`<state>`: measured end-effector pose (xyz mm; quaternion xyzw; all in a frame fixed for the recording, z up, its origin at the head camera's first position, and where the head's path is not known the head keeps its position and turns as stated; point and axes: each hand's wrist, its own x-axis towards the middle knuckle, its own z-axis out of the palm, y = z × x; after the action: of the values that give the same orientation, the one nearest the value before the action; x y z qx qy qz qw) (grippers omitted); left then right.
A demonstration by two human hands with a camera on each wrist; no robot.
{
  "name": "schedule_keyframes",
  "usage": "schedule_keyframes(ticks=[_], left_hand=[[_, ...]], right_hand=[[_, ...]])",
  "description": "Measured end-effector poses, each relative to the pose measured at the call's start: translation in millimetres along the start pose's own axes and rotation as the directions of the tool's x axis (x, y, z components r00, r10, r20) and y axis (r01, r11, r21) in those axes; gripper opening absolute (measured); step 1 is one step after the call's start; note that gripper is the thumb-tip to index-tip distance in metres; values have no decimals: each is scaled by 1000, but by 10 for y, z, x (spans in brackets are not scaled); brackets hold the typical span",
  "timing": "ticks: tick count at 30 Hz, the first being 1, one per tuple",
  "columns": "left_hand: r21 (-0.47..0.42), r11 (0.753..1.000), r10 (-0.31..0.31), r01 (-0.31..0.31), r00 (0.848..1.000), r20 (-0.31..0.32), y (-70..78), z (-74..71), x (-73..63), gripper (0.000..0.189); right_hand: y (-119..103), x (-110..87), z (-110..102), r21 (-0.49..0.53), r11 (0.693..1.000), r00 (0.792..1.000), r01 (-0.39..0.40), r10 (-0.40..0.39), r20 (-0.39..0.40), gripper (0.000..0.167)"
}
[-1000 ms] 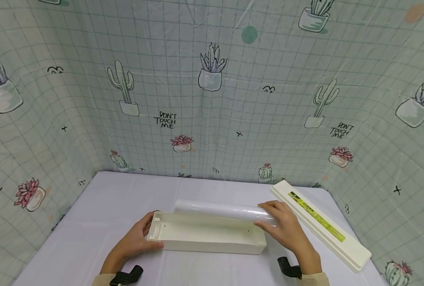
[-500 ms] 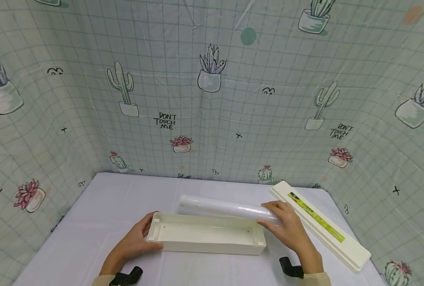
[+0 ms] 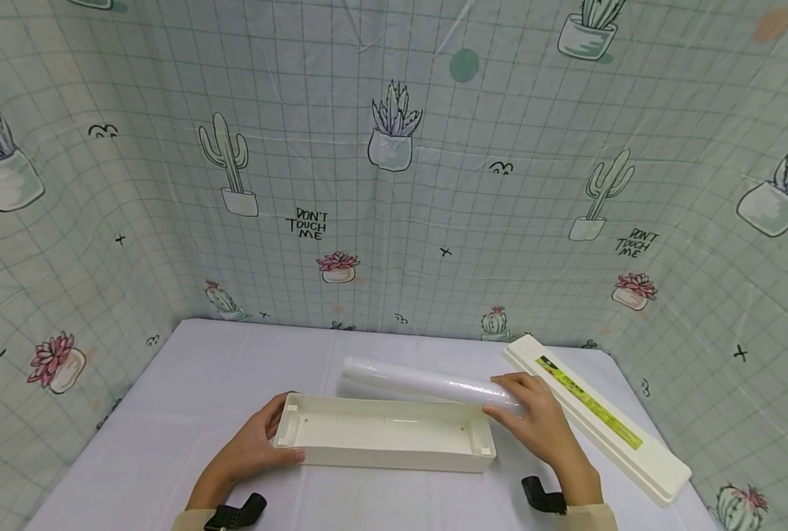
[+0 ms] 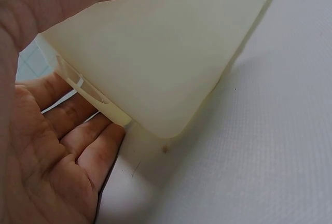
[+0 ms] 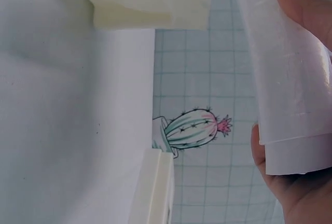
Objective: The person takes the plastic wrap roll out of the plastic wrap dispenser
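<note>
A long cream plastic box [image 3: 394, 459] lies lengthwise on the table, its hollow inside showing. My left hand [image 3: 254, 446] grips its left end, thumb on the near side and fingers around the end; the left wrist view shows these fingers at a slot in the box's end wall [image 4: 116, 114]. Behind the box, my right hand [image 3: 536, 424] holds a roll of plastic wrap [image 3: 420, 381] by its right end, between thumb and fingers. The roll slants, its left end farther back. In the right wrist view the core [image 5: 295, 156] sticks out past the film.
A long cream lid [image 3: 662, 472] with a yellow-green label [image 3: 589, 402] lies diagonally at the right, beyond the right hand. White cloth covers the table [image 3: 234, 361]. A cactus-printed curtain [image 3: 394, 214] stands around the back and sides.
The right hand has moved the roll slightly to the right, and its left end has risen and swung back, away from the box. The left hand and box have stayed in place.
</note>
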<state>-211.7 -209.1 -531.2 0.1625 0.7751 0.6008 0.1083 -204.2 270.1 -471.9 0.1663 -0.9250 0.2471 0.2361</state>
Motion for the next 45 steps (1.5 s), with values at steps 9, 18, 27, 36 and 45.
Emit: schedule_keyframes(ticks=[9,18,27,36,45], left_hand=[[-4,1000,-4,4,1000,3,14,0,-1,101],[6,1000,17,-17,1000,2,0,-3,2,100],[4,1000,17,-17,1000,4,-7,-9,3,100],[11,999,-32,33,999,-11,11,-37,-39,102],[-17,999,-40,40,999,-7,7,13,29,103]], right_hand=[[64,-19,33,-2,1000,1000,-9,9,-24,48],[132,-47,78,0,1000,998,-15,15,-56,47],[192,-75,119,9,1000,996,-25,26,-87,45],[224,-118,163,26,997,994,-74,76,-80,44],[334,-223,99,40,984,982,-172,174,-78,43]])
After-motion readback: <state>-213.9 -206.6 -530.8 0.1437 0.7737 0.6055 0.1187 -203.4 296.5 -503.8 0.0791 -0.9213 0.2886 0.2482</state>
